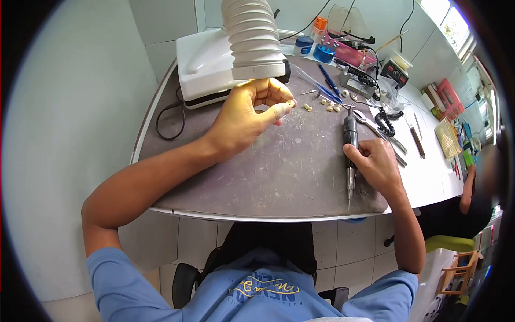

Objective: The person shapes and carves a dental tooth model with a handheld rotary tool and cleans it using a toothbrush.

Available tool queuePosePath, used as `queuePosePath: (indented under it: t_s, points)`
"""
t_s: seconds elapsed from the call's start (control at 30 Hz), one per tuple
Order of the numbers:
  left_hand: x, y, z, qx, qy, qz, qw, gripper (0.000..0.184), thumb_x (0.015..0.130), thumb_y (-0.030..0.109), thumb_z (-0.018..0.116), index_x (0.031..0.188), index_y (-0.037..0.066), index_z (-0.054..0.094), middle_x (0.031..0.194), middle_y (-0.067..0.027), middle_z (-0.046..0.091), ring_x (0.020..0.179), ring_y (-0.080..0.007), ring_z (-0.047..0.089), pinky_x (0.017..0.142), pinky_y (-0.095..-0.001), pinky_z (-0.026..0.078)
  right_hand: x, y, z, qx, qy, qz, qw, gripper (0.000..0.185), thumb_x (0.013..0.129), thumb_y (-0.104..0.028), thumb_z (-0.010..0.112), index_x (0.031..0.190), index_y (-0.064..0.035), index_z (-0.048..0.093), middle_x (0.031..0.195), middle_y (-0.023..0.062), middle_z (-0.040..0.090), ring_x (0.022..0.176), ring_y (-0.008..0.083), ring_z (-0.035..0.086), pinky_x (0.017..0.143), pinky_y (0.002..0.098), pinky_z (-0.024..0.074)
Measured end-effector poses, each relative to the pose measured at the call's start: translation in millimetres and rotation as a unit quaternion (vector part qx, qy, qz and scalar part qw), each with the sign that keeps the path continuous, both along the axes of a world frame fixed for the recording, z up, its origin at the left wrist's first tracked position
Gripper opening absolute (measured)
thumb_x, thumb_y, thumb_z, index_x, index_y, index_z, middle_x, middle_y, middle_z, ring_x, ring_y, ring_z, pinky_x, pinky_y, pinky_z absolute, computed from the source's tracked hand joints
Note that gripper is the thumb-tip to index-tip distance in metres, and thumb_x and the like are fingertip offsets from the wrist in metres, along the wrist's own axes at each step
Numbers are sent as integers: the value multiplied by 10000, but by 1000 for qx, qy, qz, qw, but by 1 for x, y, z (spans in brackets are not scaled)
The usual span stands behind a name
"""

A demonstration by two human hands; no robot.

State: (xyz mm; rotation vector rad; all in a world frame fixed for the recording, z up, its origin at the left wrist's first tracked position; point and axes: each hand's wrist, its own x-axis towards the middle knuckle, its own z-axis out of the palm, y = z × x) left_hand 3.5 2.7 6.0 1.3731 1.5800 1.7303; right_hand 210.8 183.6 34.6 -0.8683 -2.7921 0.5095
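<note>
My left hand [249, 115] is raised under the mouth of a white ribbed hose [255, 40], pinching a small yellowish piece [291, 103] between thumb and fingertips. Near the right side of the brown mat [257, 182], my right hand [375, 163] rests with its thumb against a black and silver handpiece [350, 131], whose tip points toward the table's front edge. The fingers are curled at the tool's side. Several small cream-coloured pieces [330, 105] lie on the mat beyond my hands.
A white machine [201, 64] stands at the back left. Pliers [399, 145], a knife [417, 140], blue pens [328, 78] and a control box [358, 83] lie at the right and back. A pink holder [351, 53] stands behind. Another person [466, 198] sits far right.
</note>
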Motion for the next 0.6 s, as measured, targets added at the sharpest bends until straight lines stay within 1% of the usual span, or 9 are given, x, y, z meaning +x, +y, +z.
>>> queuePosePath:
  t_s: [0.13, 0.2, 0.27, 0.3, 0.33, 0.4, 0.43, 0.53, 0.6]
  points:
    - [3, -3, 0, -80, 152, 57, 984, 126, 892, 56, 601, 1007, 23, 638, 985, -37, 656, 892, -82, 608, 770, -240, 514, 5, 8, -6, -21, 25, 2, 999, 498, 829, -374, 612, 542, 33, 587, 436, 70, 470, 424, 128, 449, 457, 339, 362]
    - [5, -3, 0, -73, 151, 45, 985, 142, 881, 36, 594, 1009, 16, 651, 976, -37, 659, 890, -79, 607, 769, -236, 512, 10, 16, -12, -31, 35, 12, 999, 487, 846, -361, 600, 540, 17, 579, 442, 55, 476, 424, 115, 442, 445, 323, 349]
    - [8, -4, 1, -64, 146, 36, 987, 161, 869, 16, 587, 1010, 9, 664, 968, -36, 662, 889, -76, 607, 768, -232, 510, 14, 25, -16, -216, 119, 0, 969, 440, 885, -336, 574, 572, -27, 570, 487, 4, 494, 437, 83, 434, 435, 273, 333]
    - [11, -5, 3, -62, 139, 29, 988, 166, 867, 9, 585, 1008, 8, 672, 961, -33, 663, 885, -76, 609, 765, -233, 510, 18, 24, -11, -285, 140, 13, 948, 321, 923, -302, 536, 725, -56, 591, 589, -3, 541, 486, 63, 463, 451, 229, 346]
    - [13, -5, 4, -59, 133, 23, 989, 172, 865, 3, 583, 1006, 6, 681, 955, -29, 664, 880, -77, 610, 763, -234, 510, 18, 20, -11, -284, 136, 14, 949, 321, 923, -302, 536, 725, -56, 591, 589, -3, 541, 486, 63, 463, 451, 229, 346]
    - [14, -5, 2, -56, 116, 19, 992, 150, 863, 24, 614, 1000, 12, 675, 954, -24, 664, 873, -76, 611, 751, -232, 507, 13, 11, -12, -433, 341, -83, 830, 296, 953, -302, 465, 901, -34, 580, 694, 48, 596, 545, 69, 509, 478, 220, 385]
    - [15, -5, 3, -62, 127, 20, 990, 142, 860, 38, 633, 995, 15, 671, 948, -21, 662, 868, -75, 611, 745, -230, 505, 16, 21, -14, -475, 332, -30, 814, 324, 974, -312, 402, 1000, -23, 545, 773, 91, 621, 570, 90, 527, 491, 221, 411]
    - [17, -6, 5, -72, 130, 21, 989, 138, 853, 65, 667, 983, 21, 662, 928, -14, 655, 854, -72, 607, 733, -230, 502, 8, 22, -5, -490, 402, 24, 773, 375, 983, -345, 361, 989, -18, 545, 778, 97, 622, 566, 95, 528, 500, 220, 422]
    - [17, -5, 4, -77, 118, 20, 990, 140, 849, 78, 682, 976, 24, 657, 914, -9, 650, 845, -70, 604, 727, -230, 500, 4, 27, -2, -542, 421, 19, 727, 324, 979, -319, 412, 988, -23, 542, 759, 78, 594, 546, 78, 493, 491, 207, 408]
